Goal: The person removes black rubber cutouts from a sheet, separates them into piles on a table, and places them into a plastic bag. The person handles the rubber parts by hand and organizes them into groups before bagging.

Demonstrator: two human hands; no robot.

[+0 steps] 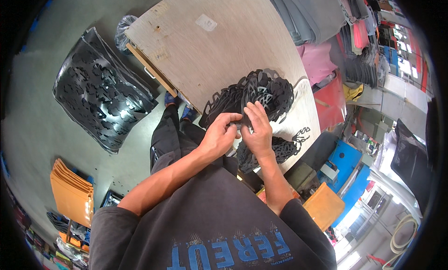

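Observation:
My left hand (221, 134) and my right hand (258, 130) meet over the near edge of a pale wooden table (224, 42). Between their fingers is a thin black cut-out piece (247, 120), mostly hidden by the hands. Just beyond my fingertips lies a large heap of black, flat, openwork cut-outs (276, 91), overlapping in rows. A smaller pile of similar black cut-outs (284, 150) sits partly behind my right wrist, with a few loose loop-shaped pieces (302, 134) at its right end.
Left of the table, a black sheet with cut-out holes (101, 95) rests on the floor. An open drawer front (152, 70) juts from the table's left side. Stacked grey sheets (311, 14) and pink sheets (316, 59) border the right. Folded orange sheets (71, 191) are at lower left.

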